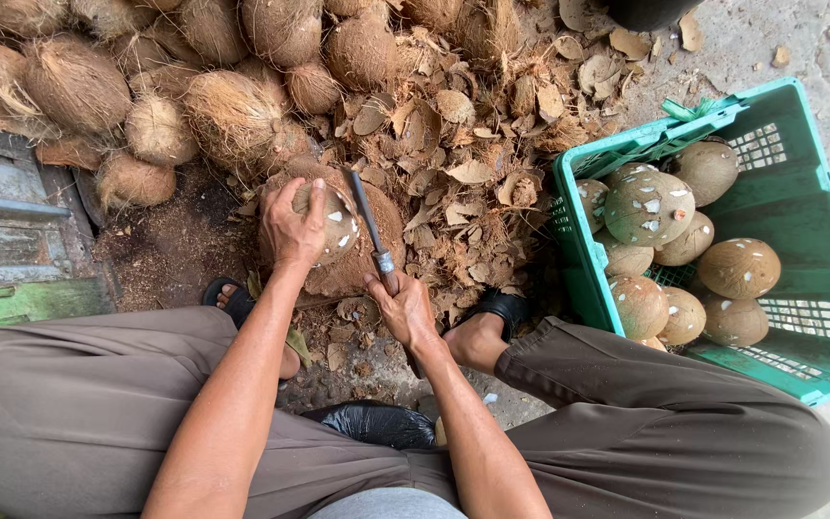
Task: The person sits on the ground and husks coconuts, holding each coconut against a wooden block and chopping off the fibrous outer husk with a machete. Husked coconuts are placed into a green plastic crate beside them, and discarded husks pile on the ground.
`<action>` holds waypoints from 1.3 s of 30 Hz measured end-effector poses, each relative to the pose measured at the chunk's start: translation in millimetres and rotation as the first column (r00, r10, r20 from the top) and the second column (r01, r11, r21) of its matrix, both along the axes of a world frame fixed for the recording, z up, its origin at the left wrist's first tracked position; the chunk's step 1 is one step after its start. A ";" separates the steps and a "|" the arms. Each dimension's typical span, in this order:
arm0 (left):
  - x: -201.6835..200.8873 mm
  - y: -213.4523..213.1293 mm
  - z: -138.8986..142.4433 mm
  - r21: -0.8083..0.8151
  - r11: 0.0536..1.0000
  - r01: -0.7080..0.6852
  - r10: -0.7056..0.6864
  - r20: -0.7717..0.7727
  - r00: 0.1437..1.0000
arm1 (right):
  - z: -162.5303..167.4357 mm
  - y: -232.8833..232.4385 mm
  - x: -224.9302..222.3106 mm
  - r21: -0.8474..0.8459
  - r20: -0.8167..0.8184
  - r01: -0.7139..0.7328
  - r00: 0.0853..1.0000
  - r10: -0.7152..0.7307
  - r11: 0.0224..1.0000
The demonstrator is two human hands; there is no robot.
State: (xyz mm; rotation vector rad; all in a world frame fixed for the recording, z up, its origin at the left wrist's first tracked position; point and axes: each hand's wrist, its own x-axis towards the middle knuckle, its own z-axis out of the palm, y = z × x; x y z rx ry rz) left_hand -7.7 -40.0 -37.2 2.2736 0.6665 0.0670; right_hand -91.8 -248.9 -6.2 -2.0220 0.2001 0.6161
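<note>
My left hand [292, 227] grips a partly peeled brown coconut [338, 221] and holds it on a round, husk-covered block [362, 264] on the ground between my feet. My right hand [402, 309] is closed on the wooden handle of a long dark knife [369, 223]. The blade lies against the right side of the coconut, pointing away from me.
A heap of hairy unpeeled coconuts [146, 77] lies at the back left. Husk shavings [473, 144] cover the ground behind the block. A green plastic crate [790, 356] at the right holds several peeled coconuts [650, 207]. Weathered boards [7, 231] lie at the left.
</note>
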 end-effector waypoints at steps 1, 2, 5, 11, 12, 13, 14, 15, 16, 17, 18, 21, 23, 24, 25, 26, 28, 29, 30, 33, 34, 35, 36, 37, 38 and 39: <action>0.1 -1.2 0.1 -0.013 1.000 -0.010 0.010 -0.002 1.000 | 0.7 0.0 0.0 0.019 0.031 0.011 0.999 -0.011 1.000; 0.3 -2.8 0.3 -0.025 0.999 -0.023 0.023 -0.007 1.000 | 1.7 0.8 0.3 0.039 0.059 0.019 0.998 -0.021 0.999; 2.2 -7.4 2.7 0.028 0.999 -0.045 0.045 0.000 0.999 | 5.6 5.9 3.4 0.070 0.071 0.046 0.996 -0.051 0.996; 1.7 -7.0 5.8 0.047 0.998 -0.049 0.052 -0.052 0.997 | 3.9 13.7 9.8 0.042 -0.023 -0.008 1.000 0.009 0.999; -0.3 -6.3 4.7 0.056 0.998 -0.036 0.037 -0.026 0.999 | 2.5 11.3 8.7 -0.004 -0.042 -0.004 0.999 0.004 1.000; -1.9 -5.3 3.0 0.056 0.998 -0.022 0.022 -0.015 1.000 | 0.9 8.1 8.4 0.051 -0.064 -0.007 0.998 0.010 0.999; -3.8 -4.4 1.2 0.057 0.998 -0.010 0.010 -0.001 1.000 | -0.1 3.1 8.5 0.107 -0.082 -0.012 0.996 0.021 0.994; -5.1 -3.6 -0.8 0.055 0.998 0.004 -0.004 0.008 1.000 | -0.7 -2.1 8.0 0.160 -0.105 -0.013 0.994 0.030 0.987; -6.5 -2.8 -2.5 0.052 0.998 0.033 -0.035 0.038 0.999 | -0.3 -6.2 7.4 0.187 -0.139 -0.011 0.990 0.037 0.982; -6.6 -2.3 -3.2 0.053 0.997 0.063 -0.067 0.077 0.995 | 0.5 -9.6 7.8 0.216 -0.164 -0.008 0.985 0.045 0.976; -6.6 -1.7 -4.3 0.054 0.994 0.098 -0.104 0.123 0.987 | 2.3 -11.3 8.3 0.243 -0.182 -0.002 0.982 0.048 0.970; -6.2 -3.1 -2.3 0.053 0.996 0.073 -0.080 0.146 0.986 | 10.1 -6.9 8.0 0.041 -0.031 -0.055 0.998 0.057 0.998; -7.7 -6.1 1.3 0.067 0.995 0.073 -0.083 0.150 0.985 | 15.0 0.7 5.1 -0.015 0.065 -0.017 0.998 0.018 1.000; -9.4 -8.1 3.2 0.072 0.995 0.072 -0.082 0.151 0.985 | 16.3 4.0 3.2 -0.044 0.113 0.003 0.994 0.002 0.999; -10.9 -10.4 4.9 0.075 0.995 0.069 -0.079 0.150 0.985 | 16.3 6.1 2.3 -0.022 0.128 0.020 0.992 -0.017 1.000; -13.0 -12.5 6.1 0.077 0.995 0.065 -0.075 0.144 0.987 | 14.9 7.9 1.5 0.000 0.137 0.036 0.990 -0.036 0.999; -15.6 -15.9 6.5 0.063 0.996 0.063 -0.070 0.130 0.989 | 8.9 7.3 1.7 -0.003 0.077 0.040 0.996 -0.040 0.999; -15.4 -17.2 5.4 0.049 0.997 0.062 -0.068 0.129 0.989 | 4.2 6.3 4.9 -0.025 0.013 0.024 1.000 -0.024 0.999; -14.7 -17.4 4.1 0.032 0.997 0.064 -0.067 0.121 0.990 | 0.0 4.5 7.2 -0.048 -0.057 0.009 0.998 -0.012 0.999; -9.3 -15.9 -2.4 -0.006 1.000 0.019 -0.015 0.391 0.920 | -8.6 -1.5 12.7 -0.097 -0.098 -0.050 0.994 0.040 0.994; -6.4 -15.1 -4.3 0.005 0.999 0.039 -0.038 0.416 0.908 | -8.8 -1.9 13.1 -0.084 0.038 -0.041 0.998 0.044 0.996; -5.7 -13.9 -6.0 0.008 0.998 0.054 -0.053 0.415 0.908 | -7.9 -0.8 13.3 -0.076 0.144 -0.041 0.988 0.052 0.996; -5.9 -14.0 -7.3 -0.002 0.997 0.077 -0.070 0.391 0.918 | -5.6 -0.8 11.8 -0.075 0.223 -0.037 0.973 0.053 0.997; -7.0 -14.2 -3.0 -0.009 0.998 0.066 -0.060 0.324 0.944 | -1.7 0.6 6.4 -0.076 0.143 -0.018 0.989 0.029 0.997; -7.5 -14.1 -3.9 -0.008 0.998 0.055 -0.050 0.278 0.959 | 1.5 1.6 5.8 -0.073 0.085 0.000 0.996 0.006 0.997; -8.4 -13.2 -8.1 -0.005 0.999 0.039 -0.036 0.248 0.968 | 4.3 2.9 7.3 -0.070 0.045 0.014 0.999 -0.011 0.997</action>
